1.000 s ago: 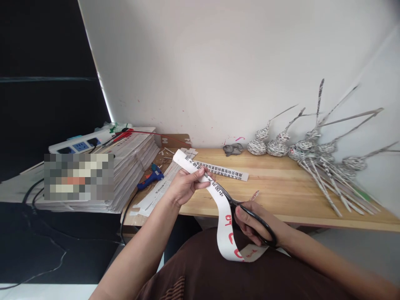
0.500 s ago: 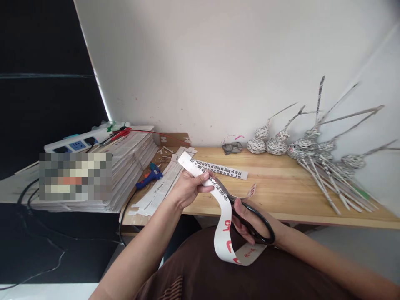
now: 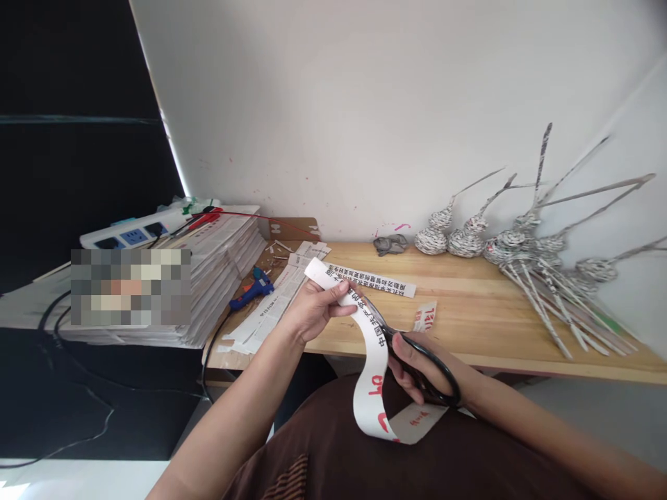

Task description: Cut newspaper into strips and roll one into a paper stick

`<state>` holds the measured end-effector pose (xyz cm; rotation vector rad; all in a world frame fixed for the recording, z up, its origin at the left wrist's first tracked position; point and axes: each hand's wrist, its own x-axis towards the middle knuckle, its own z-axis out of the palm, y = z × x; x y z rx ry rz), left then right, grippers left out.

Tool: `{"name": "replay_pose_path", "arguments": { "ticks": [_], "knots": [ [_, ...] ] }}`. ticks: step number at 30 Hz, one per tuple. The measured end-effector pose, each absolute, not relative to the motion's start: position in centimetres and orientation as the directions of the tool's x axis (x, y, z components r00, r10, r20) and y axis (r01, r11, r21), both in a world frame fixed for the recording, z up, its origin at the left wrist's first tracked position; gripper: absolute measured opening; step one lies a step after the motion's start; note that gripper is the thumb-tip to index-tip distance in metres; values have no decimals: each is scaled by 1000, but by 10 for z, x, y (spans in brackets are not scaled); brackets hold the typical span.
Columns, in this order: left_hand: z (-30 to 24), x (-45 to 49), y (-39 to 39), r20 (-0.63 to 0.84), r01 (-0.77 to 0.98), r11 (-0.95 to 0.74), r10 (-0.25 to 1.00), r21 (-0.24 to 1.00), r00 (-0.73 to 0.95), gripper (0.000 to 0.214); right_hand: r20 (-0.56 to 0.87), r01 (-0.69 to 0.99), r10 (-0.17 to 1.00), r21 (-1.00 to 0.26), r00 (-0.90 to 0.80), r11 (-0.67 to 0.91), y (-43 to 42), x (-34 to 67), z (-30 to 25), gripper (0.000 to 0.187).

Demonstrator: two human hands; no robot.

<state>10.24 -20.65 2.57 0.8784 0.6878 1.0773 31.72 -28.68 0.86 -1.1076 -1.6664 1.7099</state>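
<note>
My left hand pinches a long white paper strip printed with black characters and red marks. From my fingers the strip curves down and its lower end lies over my brown clothing. My right hand is wrapped round the black handles of a pair of scissors. The scissor blades point up and left along the strip's edge, close to my left fingers; their tips are hidden. Behind the scissors, a short paper piece with red marks shows over the table. A printed paper strip lies flat beyond my left hand.
A blue hot glue gun lies on the wooden table beside newspaper strips. At left, a tall newspaper stack carries a power strip. Gourd-shaped woven paper pieces and rolled paper sticks are at the right.
The scissors have shifted slightly along the strip, and more black characters show between the blades and my left fingers. The red-marked piece behind them shows flatter and wider. The view has shifted slightly.
</note>
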Motion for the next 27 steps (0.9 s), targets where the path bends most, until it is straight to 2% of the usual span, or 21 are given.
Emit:
{"name": "replay_pose_path", "arguments": {
  "ticks": [7, 15, 21, 27],
  "knots": [
    [21, 105, -210, -70, -443, 223, 939, 868, 336, 26, -186, 57, 791, -980, -582, -189, -283, 313, -3, 65],
    [21, 101, -209, -57, -450, 220, 936, 866, 348, 26, -222, 222, 852, -967, -474, -128, -287, 309, 14, 66],
    [25, 95, -207, -33, -505, 222, 934, 834, 356, 20, -251, 292, 840, -949, -481, -116, -287, 312, 18, 66],
    [21, 102, -208, -57, -492, 235, 935, 838, 350, 17, -208, 123, 816, -978, -540, -168, -284, 313, -1, 62]
  ]
}}
